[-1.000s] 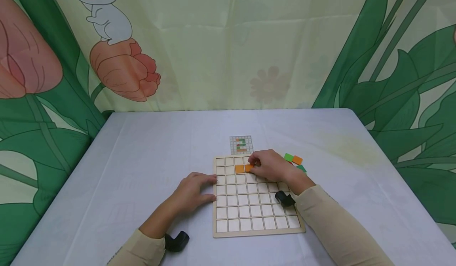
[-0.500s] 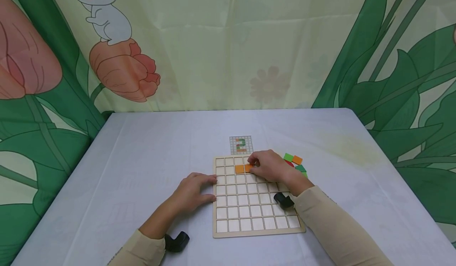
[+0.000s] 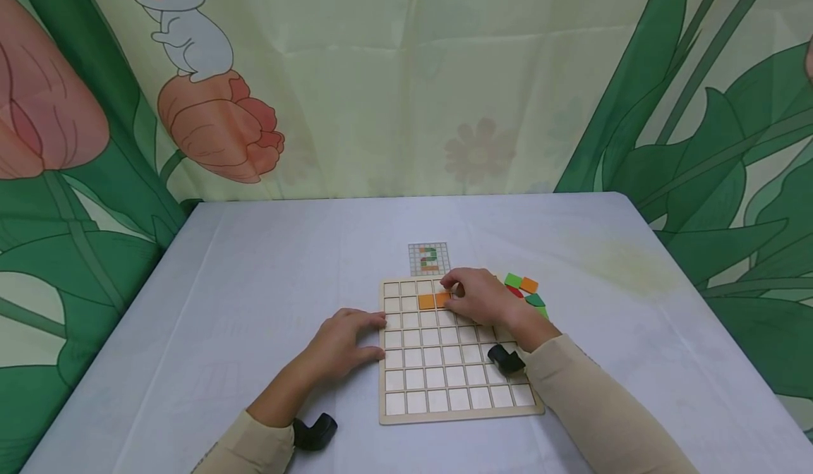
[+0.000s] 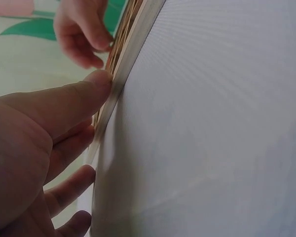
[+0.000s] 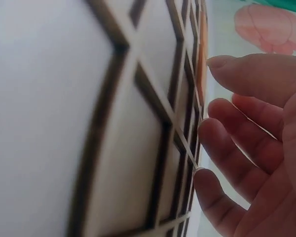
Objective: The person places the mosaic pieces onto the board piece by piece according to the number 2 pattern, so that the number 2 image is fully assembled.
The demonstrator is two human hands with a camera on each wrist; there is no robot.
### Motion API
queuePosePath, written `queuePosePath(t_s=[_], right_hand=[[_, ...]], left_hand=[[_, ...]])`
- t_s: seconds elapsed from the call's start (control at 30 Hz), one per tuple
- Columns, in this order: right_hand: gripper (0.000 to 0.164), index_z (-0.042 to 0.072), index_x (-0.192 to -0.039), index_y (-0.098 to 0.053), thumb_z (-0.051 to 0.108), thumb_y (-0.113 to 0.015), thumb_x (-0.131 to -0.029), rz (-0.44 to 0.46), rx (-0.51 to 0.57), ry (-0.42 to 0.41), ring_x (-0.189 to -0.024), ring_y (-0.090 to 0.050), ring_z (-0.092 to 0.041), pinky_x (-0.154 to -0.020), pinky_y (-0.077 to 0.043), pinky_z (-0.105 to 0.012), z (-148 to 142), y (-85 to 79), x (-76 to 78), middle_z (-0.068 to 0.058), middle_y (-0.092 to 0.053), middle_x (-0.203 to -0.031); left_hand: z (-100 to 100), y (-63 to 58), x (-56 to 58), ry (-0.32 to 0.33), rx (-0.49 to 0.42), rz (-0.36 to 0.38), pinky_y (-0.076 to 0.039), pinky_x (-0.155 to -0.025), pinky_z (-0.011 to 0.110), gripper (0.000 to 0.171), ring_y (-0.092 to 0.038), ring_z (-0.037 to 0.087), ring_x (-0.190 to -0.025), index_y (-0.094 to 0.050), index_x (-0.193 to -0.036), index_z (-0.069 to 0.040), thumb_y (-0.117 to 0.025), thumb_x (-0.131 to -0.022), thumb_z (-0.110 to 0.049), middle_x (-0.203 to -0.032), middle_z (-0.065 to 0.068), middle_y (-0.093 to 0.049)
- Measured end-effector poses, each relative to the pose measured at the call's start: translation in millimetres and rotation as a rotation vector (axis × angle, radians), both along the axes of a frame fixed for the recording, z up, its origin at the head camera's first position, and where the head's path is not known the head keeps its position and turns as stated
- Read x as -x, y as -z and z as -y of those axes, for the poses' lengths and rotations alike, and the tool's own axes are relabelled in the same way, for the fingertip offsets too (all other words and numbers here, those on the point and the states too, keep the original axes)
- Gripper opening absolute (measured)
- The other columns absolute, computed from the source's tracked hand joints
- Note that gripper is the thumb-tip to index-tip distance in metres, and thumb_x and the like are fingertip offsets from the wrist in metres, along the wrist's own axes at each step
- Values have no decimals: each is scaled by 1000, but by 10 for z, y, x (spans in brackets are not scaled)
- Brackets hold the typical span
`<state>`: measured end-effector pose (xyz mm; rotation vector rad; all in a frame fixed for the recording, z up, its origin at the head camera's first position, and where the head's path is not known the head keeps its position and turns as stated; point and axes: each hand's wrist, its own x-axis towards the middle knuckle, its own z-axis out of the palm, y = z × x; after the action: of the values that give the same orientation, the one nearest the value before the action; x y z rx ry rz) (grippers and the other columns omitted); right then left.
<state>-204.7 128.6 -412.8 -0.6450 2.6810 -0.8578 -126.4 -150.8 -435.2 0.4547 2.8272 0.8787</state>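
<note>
A square wooden grid board point(image 3: 462, 415) lies on the table. Two orange square tiles sit side by side in its second row from the far edge; the left orange tile point(image 3: 426, 302) is uncovered, while the right orange tile point(image 3: 442, 300) is partly behind my right hand point(image 3: 483, 296). My right thumb and fingertips are right at that second tile, bent and spread apart, as the right wrist view shows. With fingers spread, my left hand point(image 3: 346, 340) touches the board's left edge. In the left wrist view, the left thumb point(image 4: 84, 94) rests against the wooden rim.
Beyond the board lies a small pattern card point(image 3: 428, 259) with a coloured figure on a grid. Right of it are loose tiles: a light green tile point(image 3: 513, 280), an orange tile point(image 3: 528, 286), a dark green tile point(image 3: 535, 300) and others. A printed curtain point(image 3: 394, 107) hangs behind the table.
My right wrist has shifted slightly left, showing more of the loose red and green tiles. The left hand and the board hold nearly the same place.
</note>
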Motion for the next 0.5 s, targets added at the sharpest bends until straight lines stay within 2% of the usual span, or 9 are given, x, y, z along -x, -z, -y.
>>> queuePosePath(t_s=[0.27, 0.5], right_hand=[[32, 3, -123, -65, 16, -69, -94, -40, 53, 4, -95, -61, -20, -82, -52, -40, -174, -64, -32, -5, -66, -113], [33, 2, -122, -65, 17, -70, -93, -54, 39, 75, -99, -61, -23, -82, -52, -42, -379, -100, -44, -9, -66, -115]], left_hand=[[-7, -10, -14, -9, -3, 1, -41, -102, 50, 46, -50, 26, -126, -70, -124, -15, -85, -81, -19, -133, -7, -63], [-7, -7, -8, -4, -9, -1, -41, -102, 50, 45, -50, 26, -126, -70, -124, -15, -85, -81, -19, -133, -7, -63]])
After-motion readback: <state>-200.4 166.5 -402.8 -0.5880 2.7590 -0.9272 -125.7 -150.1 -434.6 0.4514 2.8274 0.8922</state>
